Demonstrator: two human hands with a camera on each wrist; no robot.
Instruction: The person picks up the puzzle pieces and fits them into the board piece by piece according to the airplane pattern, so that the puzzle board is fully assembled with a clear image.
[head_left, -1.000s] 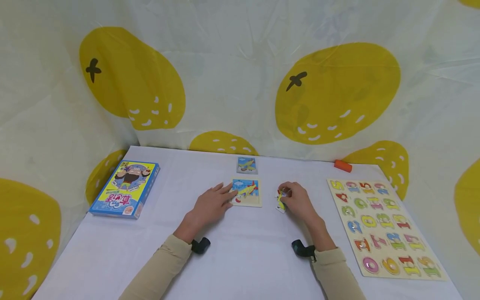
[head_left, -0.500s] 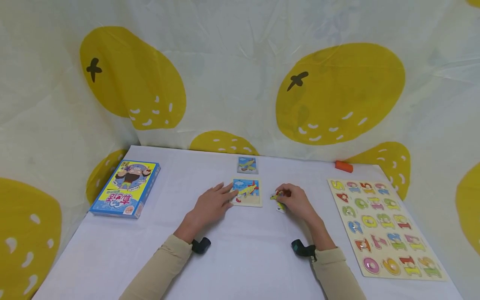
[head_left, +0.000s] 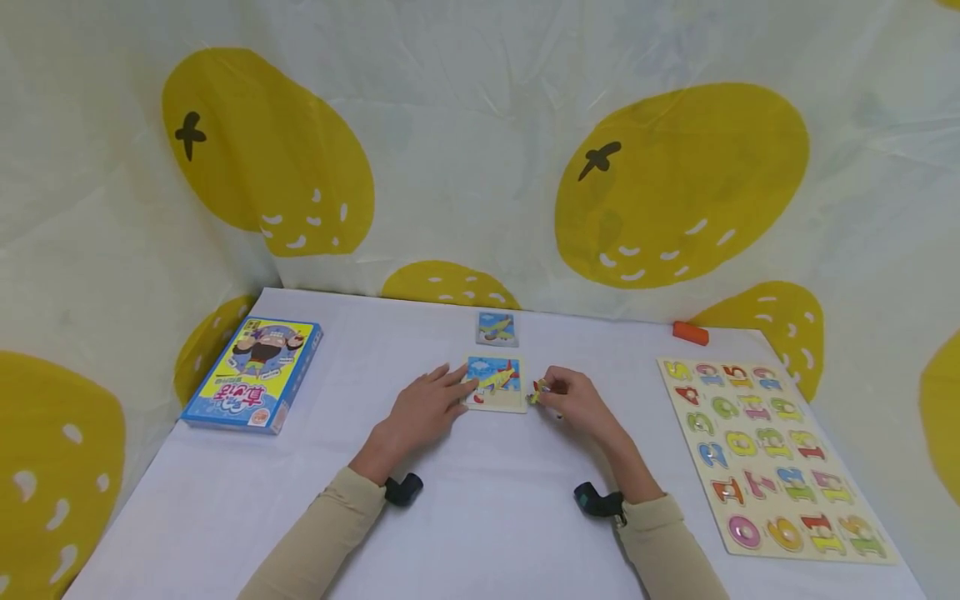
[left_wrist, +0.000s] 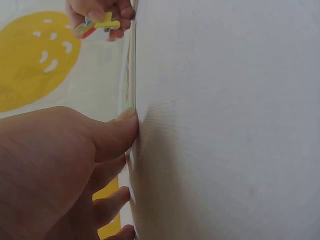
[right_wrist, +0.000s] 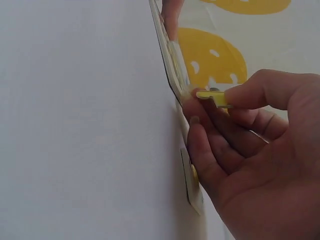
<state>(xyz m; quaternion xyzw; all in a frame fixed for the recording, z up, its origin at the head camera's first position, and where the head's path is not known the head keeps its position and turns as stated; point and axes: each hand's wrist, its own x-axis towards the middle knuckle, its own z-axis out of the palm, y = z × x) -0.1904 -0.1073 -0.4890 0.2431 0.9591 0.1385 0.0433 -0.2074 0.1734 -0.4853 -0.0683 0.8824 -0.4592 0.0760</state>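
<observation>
A square jigsaw board (head_left: 495, 409) with a yellow-and-red airplane picture lies on the white table. My left hand (head_left: 425, 410) rests at its left side, fingers extended, fingertips on its edge. Just off the board's right edge, my right hand (head_left: 577, 404) pinches a small yellow puzzle piece (right_wrist: 215, 97) with some red on it between thumb and fingers. Another flat piece (right_wrist: 190, 182) lies on the table below the right hand, mostly hidden by that hand in the head view.
Behind the board lies a small airplane picture card (head_left: 497, 330). A blue-and-yellow box (head_left: 253, 375) is at the left. To the right sits a wooden number puzzle (head_left: 765, 458), with an orange cylinder (head_left: 690, 333) beyond it. A fruit-print curtain (head_left: 465, 150) encloses the table.
My right hand has lifted the yellow puzzle piece from the spot right of the board and carried it left, close to the board's edge. The left hand has stayed put.
</observation>
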